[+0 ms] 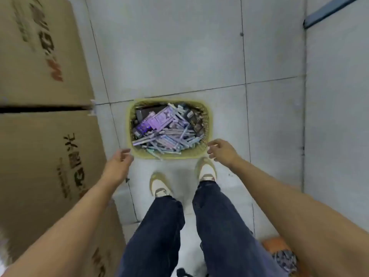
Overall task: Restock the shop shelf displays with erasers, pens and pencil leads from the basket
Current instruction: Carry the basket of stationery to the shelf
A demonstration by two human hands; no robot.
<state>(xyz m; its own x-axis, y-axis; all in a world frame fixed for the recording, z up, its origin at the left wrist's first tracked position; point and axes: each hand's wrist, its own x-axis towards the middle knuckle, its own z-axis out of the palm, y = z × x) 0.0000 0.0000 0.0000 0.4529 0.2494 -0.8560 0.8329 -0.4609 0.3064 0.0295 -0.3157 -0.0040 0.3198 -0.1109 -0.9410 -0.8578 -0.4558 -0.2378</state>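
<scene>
The yellow basket sits on the floor before the feet, piled with loose pens and packets. Left hand and right hand hang empty, fingers relaxed, beside its near corners. It looks light but flexible; gripping both short rims should keep it level.
</scene>
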